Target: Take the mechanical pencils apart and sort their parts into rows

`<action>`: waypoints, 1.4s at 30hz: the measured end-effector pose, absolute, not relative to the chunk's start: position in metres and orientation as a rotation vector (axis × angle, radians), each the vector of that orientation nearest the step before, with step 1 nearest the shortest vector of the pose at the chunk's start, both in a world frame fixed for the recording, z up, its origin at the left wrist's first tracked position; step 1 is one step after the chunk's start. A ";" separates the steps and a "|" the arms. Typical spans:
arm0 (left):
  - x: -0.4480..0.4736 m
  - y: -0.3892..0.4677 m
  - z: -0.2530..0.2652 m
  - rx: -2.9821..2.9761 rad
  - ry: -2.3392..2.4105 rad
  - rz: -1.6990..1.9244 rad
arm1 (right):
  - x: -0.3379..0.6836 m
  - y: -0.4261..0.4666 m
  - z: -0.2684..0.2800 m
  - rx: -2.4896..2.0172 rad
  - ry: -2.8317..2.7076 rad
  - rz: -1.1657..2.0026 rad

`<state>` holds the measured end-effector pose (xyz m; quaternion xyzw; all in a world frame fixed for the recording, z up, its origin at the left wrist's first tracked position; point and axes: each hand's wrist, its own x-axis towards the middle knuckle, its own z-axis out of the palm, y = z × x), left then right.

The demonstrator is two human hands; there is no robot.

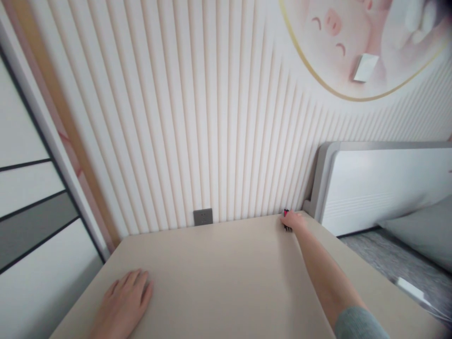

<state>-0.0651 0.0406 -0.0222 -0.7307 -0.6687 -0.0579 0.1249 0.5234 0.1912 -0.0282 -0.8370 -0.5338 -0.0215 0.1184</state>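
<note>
My left hand [124, 301] lies flat on the beige tabletop [219, 278], near its left edge, with fingers stretched out and nothing in them. At the far right corner, close to the wall, my right hand [294, 219] is closed on a small dark object [287, 229] with a pinkish-red patch on top. Its kind is too small to make out, and my fingers cover part of it. It appears to rest on the tabletop.
A dark wall socket [203, 217] sits just above the table's back edge on the ribbed wall [212, 117]. To the right stand a grey-white headboard [381, 183] and a grey pillow [423, 230]. A white cabinet [31, 245] borders the left side.
</note>
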 end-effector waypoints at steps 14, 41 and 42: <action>0.030 0.066 -0.007 -2.588 -1.392 -0.516 | 0.456 0.165 -0.011 -2.207 -2.014 0.194; 0.052 0.057 -0.003 -2.820 -1.344 -0.579 | 0.284 0.056 -0.017 -1.121 -2.423 0.419; 0.052 0.057 -0.003 -2.822 -1.343 -0.570 | 0.283 0.057 -0.019 -1.132 -2.417 0.417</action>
